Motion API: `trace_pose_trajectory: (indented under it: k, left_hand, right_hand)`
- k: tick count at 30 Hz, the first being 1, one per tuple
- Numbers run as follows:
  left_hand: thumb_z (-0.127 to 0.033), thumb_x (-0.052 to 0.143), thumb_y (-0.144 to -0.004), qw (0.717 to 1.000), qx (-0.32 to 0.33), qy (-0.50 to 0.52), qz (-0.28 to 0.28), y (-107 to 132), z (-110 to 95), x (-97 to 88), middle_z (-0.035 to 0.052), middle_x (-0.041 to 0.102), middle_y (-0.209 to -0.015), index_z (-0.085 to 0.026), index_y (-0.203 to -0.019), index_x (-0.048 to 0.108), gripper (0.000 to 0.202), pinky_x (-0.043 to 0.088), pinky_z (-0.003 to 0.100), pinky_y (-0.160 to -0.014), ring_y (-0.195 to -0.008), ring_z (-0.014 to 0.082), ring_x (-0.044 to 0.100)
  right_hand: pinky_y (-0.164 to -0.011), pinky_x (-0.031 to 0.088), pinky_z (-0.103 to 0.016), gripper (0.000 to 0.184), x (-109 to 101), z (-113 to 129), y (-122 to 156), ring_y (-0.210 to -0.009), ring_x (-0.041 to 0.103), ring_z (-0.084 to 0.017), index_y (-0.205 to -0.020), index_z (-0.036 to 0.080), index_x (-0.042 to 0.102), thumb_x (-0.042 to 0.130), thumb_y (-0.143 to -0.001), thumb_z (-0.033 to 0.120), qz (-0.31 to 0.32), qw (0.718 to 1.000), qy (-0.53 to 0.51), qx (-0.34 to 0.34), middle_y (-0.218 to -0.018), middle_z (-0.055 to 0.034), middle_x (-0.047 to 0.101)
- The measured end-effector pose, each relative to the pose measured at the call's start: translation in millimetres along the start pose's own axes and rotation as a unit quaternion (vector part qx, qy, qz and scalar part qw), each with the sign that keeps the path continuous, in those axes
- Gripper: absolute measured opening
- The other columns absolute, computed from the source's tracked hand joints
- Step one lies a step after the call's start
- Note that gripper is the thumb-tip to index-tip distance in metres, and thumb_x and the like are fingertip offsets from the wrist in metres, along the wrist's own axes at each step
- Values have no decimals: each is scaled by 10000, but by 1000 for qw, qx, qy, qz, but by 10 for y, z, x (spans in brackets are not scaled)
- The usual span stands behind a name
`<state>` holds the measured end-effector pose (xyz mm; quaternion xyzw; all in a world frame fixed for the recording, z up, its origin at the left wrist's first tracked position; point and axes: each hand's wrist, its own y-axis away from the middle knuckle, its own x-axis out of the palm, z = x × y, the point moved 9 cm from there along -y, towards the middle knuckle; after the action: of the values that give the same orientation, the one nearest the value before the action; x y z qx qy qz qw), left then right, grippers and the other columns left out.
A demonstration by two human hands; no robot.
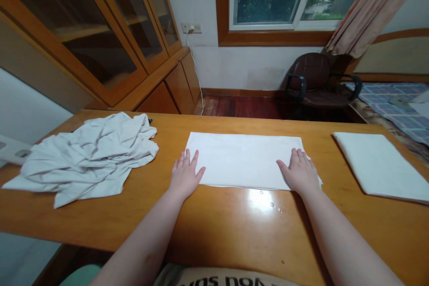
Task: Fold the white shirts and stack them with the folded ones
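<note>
Fingers of the left hand (183, 178) and right hand (302, 175) lie spread, gripping nothing, on either end of the middle cloth (239, 161), flat on the worktop (231, 228); uneven pressure could skew its layers or crease the ragged right edge.

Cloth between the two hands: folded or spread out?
Folded: the cloth lies as a flat, straight-sided strip, with lower edges poking out past the right hand. Layer count: cannot tell.
</note>
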<state>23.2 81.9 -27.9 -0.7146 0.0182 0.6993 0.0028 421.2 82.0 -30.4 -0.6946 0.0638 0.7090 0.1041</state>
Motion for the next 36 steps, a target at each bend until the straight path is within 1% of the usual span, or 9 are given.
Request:
trace_pose_trajectory:
  k: [4,7,12,18,21,24,26,30,36]
  left_hand:
    - [-433,353,-919,999,13,41,-15,34,79,-92,176,305,-1485,-151,-1398,405,558,287,496,-1066,-1349,325,316]
    - [-379,348,-923,996,36,65,-52,97,112,-269,159,428,-1418,-128,-1303,514,484,329,456,-1057,-1276,283,432]
    - [-349,399,-908,985,123,87,-79,178,-53,-488,117,484,-1381,-176,-1220,589,404,328,456,-1069,-1270,256,441]
    - [-342,457,-898,970,224,98,9,239,-378,-299,58,389,-1460,-298,-1274,557,392,228,513,-1107,-1357,267,308]
    - [-315,444,-910,958,268,82,60,312,-529,-146,6,239,-1532,-402,-1348,443,446,124,552,-1116,-1408,275,172]
    - [-314,399,-932,962,252,68,83,329,-564,-65,-3,169,-1550,-446,-1390,343,480,107,594,-1093,-1414,297,129]
    - [-321,386,-935,966,232,64,91,329,-576,-44,-3,161,-1552,-451,-1399,318,487,132,597,-1083,-1414,308,121]
    - [-315,392,-926,978,186,50,76,368,-668,-38,15,188,-1547,-431,-1408,318,501,174,588,-1068,-1409,319,137]
    - [-324,436,-887,992,108,55,35,604,-941,12,68,168,-1550,-348,-1439,306,568,163,613,-1055,-1400,373,123]
  right_hand:
    - [-1089,195,-451,809,16,9,-52,-1357,268,-314,-1428,-5,285,230,-886,592,-8,1000,4,-16,-1463,-218,324]
    - [-1089,193,-461,796,27,32,-86,-1360,263,-317,-1426,-10,286,233,-892,578,-14,999,17,-29,-1457,-226,330]
    - [-1095,204,-457,779,31,143,-201,-1354,284,-309,-1426,-3,292,234,-898,567,-8,996,30,-89,-1462,-214,330]
    - [-1118,172,-446,736,8,416,-476,-1371,258,-273,-1423,84,331,318,-881,580,0,970,11,-242,-1477,-163,331]
    - [-1120,78,-507,680,-106,551,-560,-1396,178,-289,-1412,118,357,372,-877,539,-36,968,7,-248,-1499,-142,294]
    - [-1105,57,-546,597,-244,774,-462,-1409,104,-304,-1406,103,359,383,-889,403,-64,974,-20,-216,-1521,-163,224]
    - [-1098,96,-550,602,-268,1011,-276,-1404,118,-321,-1412,105,348,407,-875,373,-40,974,-69,-210,-1528,-177,188]
    - [-1075,167,-561,684,-163,1461,156,-1388,174,-337,-1443,147,299,386,-879,523,53,967,-140,-208,-1529,-176,185]
    - [-1037,37,-664,759,-8,1595,263,-1398,103,-358,-1478,161,220,290,-881,624,78,970,-74,-216,-1534,-175,158]
